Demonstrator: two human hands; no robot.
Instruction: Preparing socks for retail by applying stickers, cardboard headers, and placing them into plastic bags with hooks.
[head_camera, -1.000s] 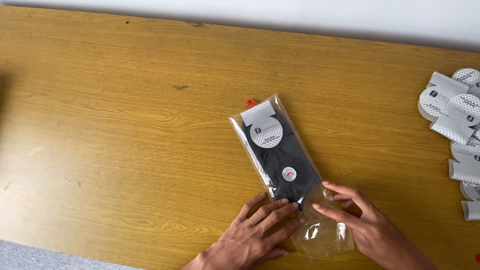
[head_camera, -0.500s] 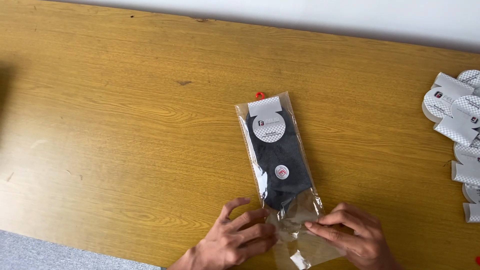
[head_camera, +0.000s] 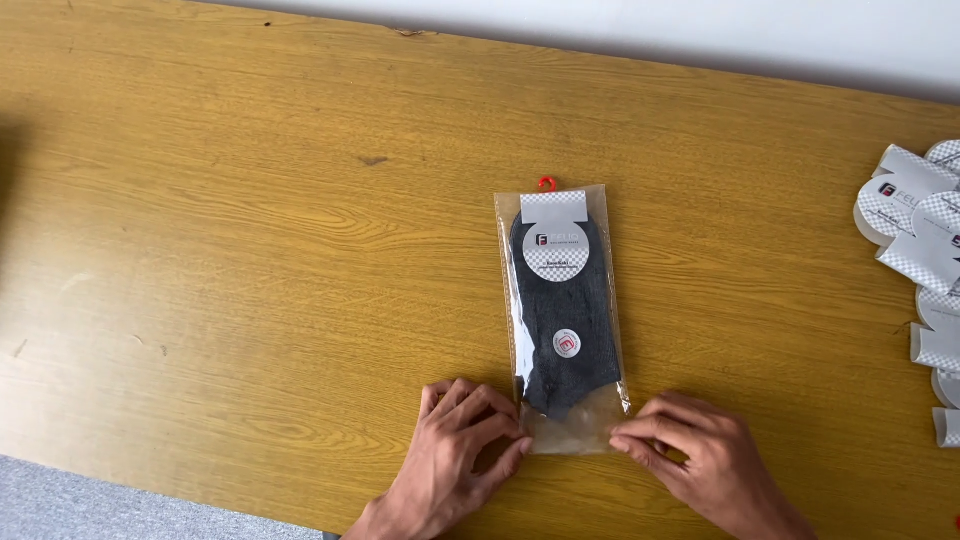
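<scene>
A: Where's the sock packet (head_camera: 562, 312)?
B: Centre frame, clear bag, grey sock, round white label. Both hands, left hand (head_camera: 458, 452) and right hand (head_camera: 693, 462), pinch its folded lower end.
A: Right edge?
B: White card labels (head_camera: 925, 260), piled.

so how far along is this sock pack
Done: the dark sock, with its card label, sits inside the clear bag, which lies flat on the wooden table. In hand: the left hand and right hand press the bag's folded lower flap at its two corners. Left: whether the flap is sealed cannot be told. Loose card labels lie at the table's right edge.
</scene>
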